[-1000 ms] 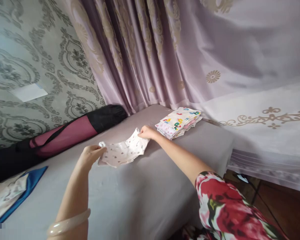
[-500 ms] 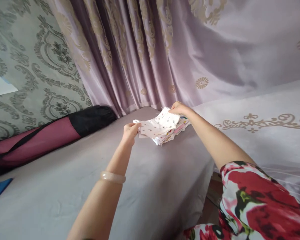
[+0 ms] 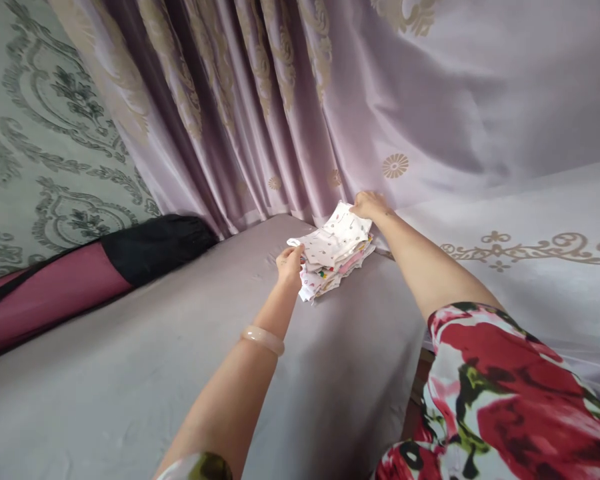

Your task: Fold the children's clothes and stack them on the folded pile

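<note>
A white cloth piece with small printed spots [image 3: 337, 237] is stretched between my two hands, over a stack of folded patterned cloths [image 3: 325, 283]. My left hand [image 3: 291, 261] pinches its near-left edge, thumb on top. At the far-right corner my right hand [image 3: 370, 205] grips the same cloth, its fingers closed. The middle of the cloth sags onto the pile or hangs just above it; I cannot tell which. Pink, white and coloured edges of the stack show beneath.
The stack lies on a grey-covered surface [image 3: 180, 347], close to its far corner. A maroon and black long bag [image 3: 100, 267] lies along the left wall. Purple curtains [image 3: 260, 120] hang behind. On the right is pale fabric with gold scrollwork [image 3: 530, 253].
My left hand has moved right, bringing its edge of the spotted cloth over toward the stack. My right hand has shifted slightly up. The view has turned a little.
</note>
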{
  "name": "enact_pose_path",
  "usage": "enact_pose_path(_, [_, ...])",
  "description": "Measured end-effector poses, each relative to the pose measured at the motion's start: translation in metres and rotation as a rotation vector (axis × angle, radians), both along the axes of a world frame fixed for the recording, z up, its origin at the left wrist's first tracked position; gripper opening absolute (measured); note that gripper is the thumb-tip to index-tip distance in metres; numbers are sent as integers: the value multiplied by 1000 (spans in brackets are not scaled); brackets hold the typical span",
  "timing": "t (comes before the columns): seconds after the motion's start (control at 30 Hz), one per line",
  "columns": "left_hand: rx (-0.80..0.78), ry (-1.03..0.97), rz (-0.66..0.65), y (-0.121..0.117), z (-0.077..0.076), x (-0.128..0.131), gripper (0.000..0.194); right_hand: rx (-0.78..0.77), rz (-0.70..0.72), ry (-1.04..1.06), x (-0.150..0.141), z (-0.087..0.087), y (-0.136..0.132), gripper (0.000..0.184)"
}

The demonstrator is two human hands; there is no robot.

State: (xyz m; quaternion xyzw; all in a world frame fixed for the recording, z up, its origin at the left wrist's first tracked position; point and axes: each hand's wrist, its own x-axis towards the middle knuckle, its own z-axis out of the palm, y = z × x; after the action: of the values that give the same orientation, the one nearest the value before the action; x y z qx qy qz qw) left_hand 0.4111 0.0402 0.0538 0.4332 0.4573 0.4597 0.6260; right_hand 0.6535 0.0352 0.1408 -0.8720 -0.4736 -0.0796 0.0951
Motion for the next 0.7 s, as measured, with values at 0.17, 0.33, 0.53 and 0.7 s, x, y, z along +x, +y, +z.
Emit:
enact_pose_path(0.17, [-64,-28,-34,0,-10,2,29,-2,35,-63,9,-9,9,31])
enact_pose_path(0.33, [-95,2,-58,-1,-25,0,32,22,49,-98,16,-26,13,32])
enact_pose_path(0.53, [-122,-9,-49,-3,-35,-2,25,73,31,-134,17,-54,12,32])
enact_pose_path(0.7, [-125,33,-62,-6,-35,-3,22,98,16,-127,13,-73,7,31])
